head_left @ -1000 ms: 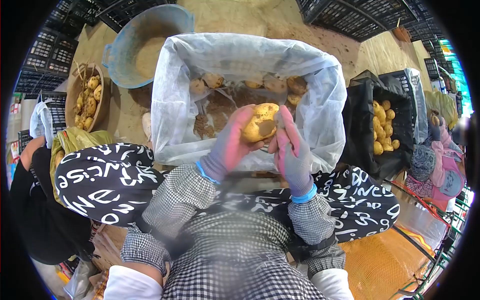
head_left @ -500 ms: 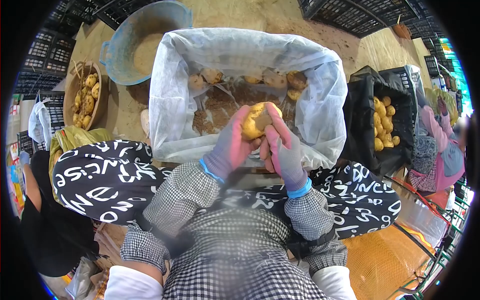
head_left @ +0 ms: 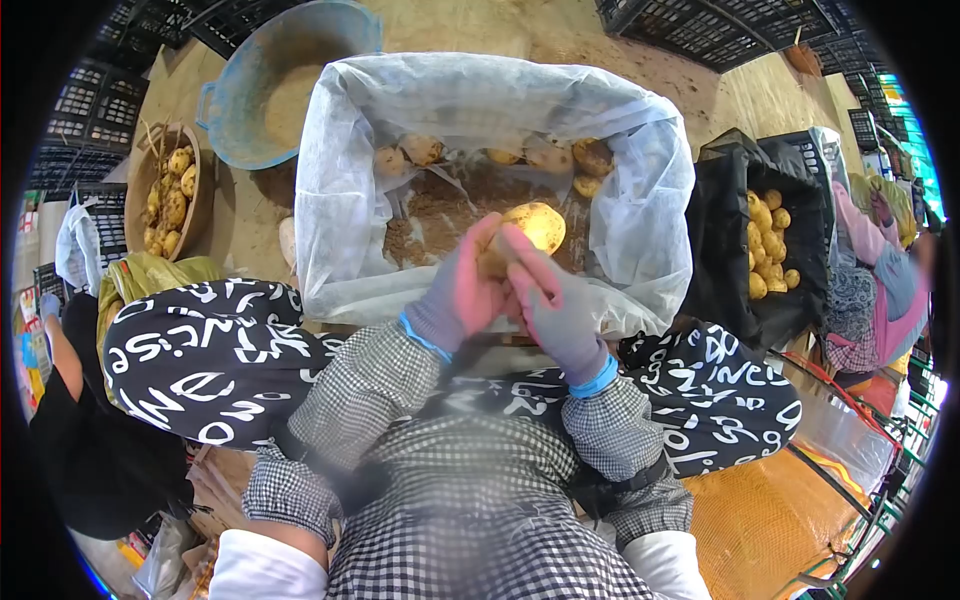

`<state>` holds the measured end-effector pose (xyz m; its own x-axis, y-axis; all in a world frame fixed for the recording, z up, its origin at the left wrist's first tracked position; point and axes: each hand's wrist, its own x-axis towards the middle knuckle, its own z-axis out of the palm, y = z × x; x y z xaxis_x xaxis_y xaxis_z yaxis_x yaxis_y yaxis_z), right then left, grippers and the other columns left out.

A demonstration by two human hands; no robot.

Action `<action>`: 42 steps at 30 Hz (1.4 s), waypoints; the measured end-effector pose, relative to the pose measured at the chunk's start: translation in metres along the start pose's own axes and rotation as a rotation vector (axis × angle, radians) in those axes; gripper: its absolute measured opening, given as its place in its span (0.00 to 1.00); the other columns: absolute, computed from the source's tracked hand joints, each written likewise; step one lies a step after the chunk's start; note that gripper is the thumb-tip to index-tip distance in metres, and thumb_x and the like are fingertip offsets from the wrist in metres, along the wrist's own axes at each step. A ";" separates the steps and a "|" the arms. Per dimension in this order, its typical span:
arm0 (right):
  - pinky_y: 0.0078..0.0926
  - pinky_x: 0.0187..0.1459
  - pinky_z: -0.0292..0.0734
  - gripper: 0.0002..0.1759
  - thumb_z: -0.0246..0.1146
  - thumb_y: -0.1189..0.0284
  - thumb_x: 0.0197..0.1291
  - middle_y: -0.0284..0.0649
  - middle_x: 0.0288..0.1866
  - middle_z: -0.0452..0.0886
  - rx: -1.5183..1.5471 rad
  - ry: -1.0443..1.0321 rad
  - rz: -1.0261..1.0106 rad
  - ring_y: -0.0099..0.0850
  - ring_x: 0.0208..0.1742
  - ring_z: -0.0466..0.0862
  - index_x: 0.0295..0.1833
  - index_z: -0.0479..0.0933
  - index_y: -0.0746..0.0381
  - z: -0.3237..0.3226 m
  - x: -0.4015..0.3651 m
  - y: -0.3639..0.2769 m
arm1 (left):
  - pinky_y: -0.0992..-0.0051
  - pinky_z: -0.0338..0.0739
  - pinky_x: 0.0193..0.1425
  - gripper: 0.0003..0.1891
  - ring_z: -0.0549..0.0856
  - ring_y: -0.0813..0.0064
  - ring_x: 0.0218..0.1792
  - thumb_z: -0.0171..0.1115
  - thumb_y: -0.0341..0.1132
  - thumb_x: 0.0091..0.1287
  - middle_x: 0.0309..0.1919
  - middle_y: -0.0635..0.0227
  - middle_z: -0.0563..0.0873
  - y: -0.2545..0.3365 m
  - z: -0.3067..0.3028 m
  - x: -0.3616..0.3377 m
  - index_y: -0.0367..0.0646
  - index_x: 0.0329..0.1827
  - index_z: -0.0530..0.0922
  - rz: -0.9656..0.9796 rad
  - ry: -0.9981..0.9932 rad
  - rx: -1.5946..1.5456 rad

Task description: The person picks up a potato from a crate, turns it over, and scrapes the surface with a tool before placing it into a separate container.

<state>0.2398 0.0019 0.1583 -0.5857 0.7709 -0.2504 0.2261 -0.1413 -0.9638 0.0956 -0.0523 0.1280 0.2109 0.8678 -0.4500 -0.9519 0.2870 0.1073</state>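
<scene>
- Yellow potato (head_left: 537, 226), head view: held above the white fabric-lined box (head_left: 645, 110), gloved fingers of the left hand (head_left: 470, 290) curled round it.
- Right hand (head_left: 562, 312), gloved: fingers laid across the potato's near side; whether pinching, cannot tell.
- Risk, judged: a slack left hold or hard right-hand push could drop it onto loose soil (head_left: 440, 228).
- Floor (head_left: 470, 30): tan, dirt-strewn; blue tub (head_left: 225, 130) standing on it.
- Room: black plastic crates (head_left: 720, 30); another person's pink sleeve (head_left: 855, 215).
</scene>
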 end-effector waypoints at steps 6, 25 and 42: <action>0.10 0.22 0.60 0.25 0.54 0.73 0.73 0.26 0.24 0.70 0.071 0.091 -0.002 0.10 0.20 0.63 0.74 0.67 0.60 -0.004 0.002 -0.006 | 0.59 0.66 0.71 0.22 0.74 0.64 0.66 0.51 0.43 0.77 0.64 0.62 0.76 0.008 0.012 0.003 0.42 0.69 0.69 0.114 -0.039 -0.220; 0.13 0.34 0.71 0.22 0.59 0.80 0.67 0.30 0.42 0.80 -0.196 0.010 -0.353 0.16 0.32 0.74 0.66 0.75 0.65 0.002 0.004 -0.001 | 0.60 0.76 0.59 0.24 0.78 0.63 0.59 0.55 0.50 0.74 0.59 0.64 0.79 0.005 -0.002 0.003 0.45 0.65 0.72 0.075 -0.092 -0.141; 0.21 0.41 0.79 0.39 0.57 0.46 0.69 0.39 0.54 0.76 0.231 0.012 0.143 0.24 0.44 0.80 0.70 0.63 0.66 -0.020 0.019 -0.011 | 0.71 0.71 0.65 0.33 0.76 0.76 0.59 0.66 0.45 0.67 0.59 0.68 0.76 0.009 0.030 -0.013 0.41 0.72 0.69 0.752 -0.034 1.059</action>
<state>0.2415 0.0302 0.1663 -0.5508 0.7401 -0.3858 0.1215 -0.3862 -0.9144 0.0906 -0.0482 0.1616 -0.2748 0.9603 0.0472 -0.2046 -0.1063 0.9731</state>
